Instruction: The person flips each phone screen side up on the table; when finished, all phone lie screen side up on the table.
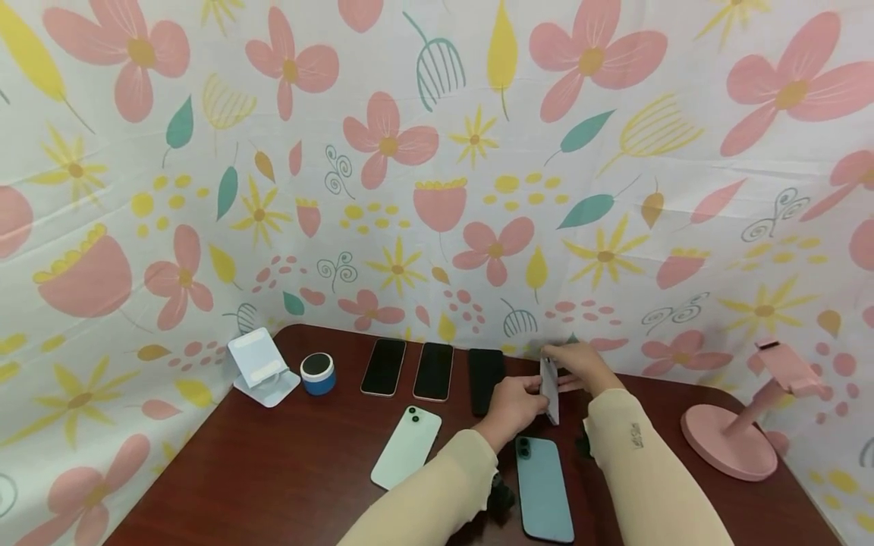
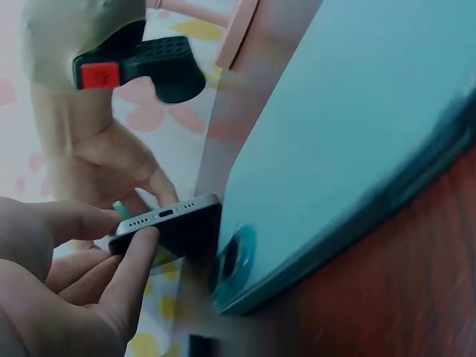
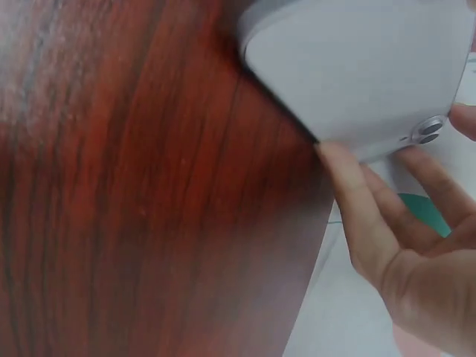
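A pale lilac-grey smartphone is tipped up on its long edge near the table's back edge, held by both hands. My left hand pinches it at the bottom end, thumb and fingers on either side of the charging port in the left wrist view. At the far end, beside the camera lenses, my right hand grips the phone by its edges. A light blue phone lies back-up just in front of the hands. To the left lies a black phone, partly behind the left hand.
Two dark-screened phones lie screen-up in a row further left, with a mint-white phone in front. A blue round speaker-like object and a white folding stand are at back left. A pink phone stand occupies the right.
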The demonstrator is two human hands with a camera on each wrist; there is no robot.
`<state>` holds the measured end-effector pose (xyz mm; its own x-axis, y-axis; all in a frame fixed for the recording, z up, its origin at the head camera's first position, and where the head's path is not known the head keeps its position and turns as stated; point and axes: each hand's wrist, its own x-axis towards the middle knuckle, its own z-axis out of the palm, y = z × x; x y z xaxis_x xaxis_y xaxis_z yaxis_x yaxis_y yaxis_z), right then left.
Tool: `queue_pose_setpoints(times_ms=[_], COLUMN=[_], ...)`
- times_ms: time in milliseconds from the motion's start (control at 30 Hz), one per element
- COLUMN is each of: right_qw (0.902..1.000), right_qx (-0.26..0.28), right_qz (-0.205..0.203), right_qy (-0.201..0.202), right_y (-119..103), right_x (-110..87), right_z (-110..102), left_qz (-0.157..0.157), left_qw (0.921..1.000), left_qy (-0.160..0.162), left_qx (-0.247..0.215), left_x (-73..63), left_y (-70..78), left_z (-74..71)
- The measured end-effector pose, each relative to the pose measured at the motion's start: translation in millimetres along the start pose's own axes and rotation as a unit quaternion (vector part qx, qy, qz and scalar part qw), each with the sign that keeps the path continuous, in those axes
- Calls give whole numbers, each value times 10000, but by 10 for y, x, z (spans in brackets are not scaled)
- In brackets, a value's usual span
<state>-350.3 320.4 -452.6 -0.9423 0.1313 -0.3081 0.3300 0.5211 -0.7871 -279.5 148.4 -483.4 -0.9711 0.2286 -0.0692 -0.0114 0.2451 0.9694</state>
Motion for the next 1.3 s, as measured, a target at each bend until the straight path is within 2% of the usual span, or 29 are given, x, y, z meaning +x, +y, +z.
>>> queue_pose_setpoints(times_ms=[100, 233, 467, 600, 800, 900, 1100, 1300], right_qw=[9992, 9954, 9892, 9859, 9795, 9784, 9842, 9904], right_qx=[334, 808, 1281, 1456, 1556, 1537, 1320, 1012], right_qz=[-116, -208, -247, -293, -512, -580, -618, -544], right_qy=[-208, -466, -662, -767, -1176, -1258, -1002, -763], right_y=[4, 21, 78, 108, 139, 141, 139, 102], right_x=[-6, 23, 55, 57, 34, 36, 56, 62], right_z=[16, 25, 23, 10, -69, -105, -69, -28], left_qz=[72, 251, 711, 871, 959, 946, 581, 434], left_qw=[9982, 9936, 9812, 9754, 9784, 9819, 9922, 9923], left_qy=[62, 74, 95, 136, 209, 210, 170, 87], left_qx=[588, 1100, 1793, 2018, 1821, 1628, 1090, 1158], left_x=[7, 6, -44, -77, -103, -91, -63, -60], left_y=[17, 25, 45, 61, 58, 46, 20, -3], left_z=[-54, -63, -4, 39, 90, 85, 60, 50])
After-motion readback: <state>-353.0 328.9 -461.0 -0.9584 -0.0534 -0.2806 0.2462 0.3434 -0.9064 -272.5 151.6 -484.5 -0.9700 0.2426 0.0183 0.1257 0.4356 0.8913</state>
